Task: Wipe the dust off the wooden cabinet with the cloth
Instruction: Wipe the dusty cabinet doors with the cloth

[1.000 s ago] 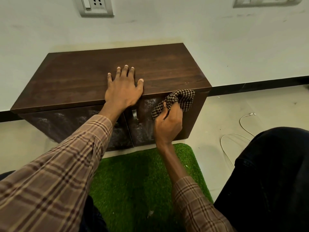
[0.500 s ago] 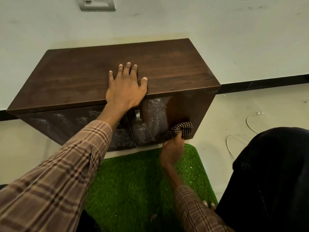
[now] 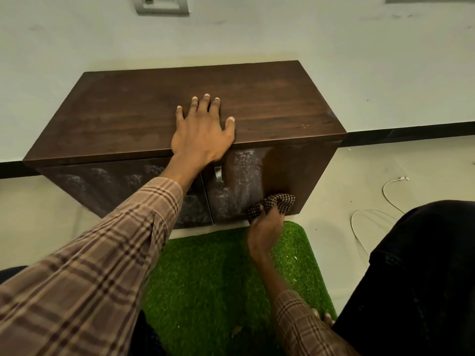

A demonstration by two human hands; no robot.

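Note:
A low dark wooden cabinet (image 3: pixel 128 119) stands against the wall, with two front doors streaked with pale dust. My left hand (image 3: pixel 203 131) lies flat, fingers spread, on the front edge of its top. My right hand (image 3: pixel 264 223) grips a bunched checked cloth (image 3: pixel 276 202) and presses it against the lower right corner of the right door. A clean dark strip runs down that door above the cloth. A small metal handle (image 3: pixel 218 173) sits near the door seam.
A green artificial-grass mat (image 3: pixel 218 283) lies on the floor in front of the cabinet. A white cable (image 3: pixel 385 191) curls on the floor to the right. My dark-trousered knee (image 3: pixel 421 278) fills the lower right. A wall switch plate (image 3: pixel 162 5) is above.
My right hand has dragged the cloth from the top edge of the right door down to its bottom corner, leaving a cleaner strip. My left hand stays flat on the top.

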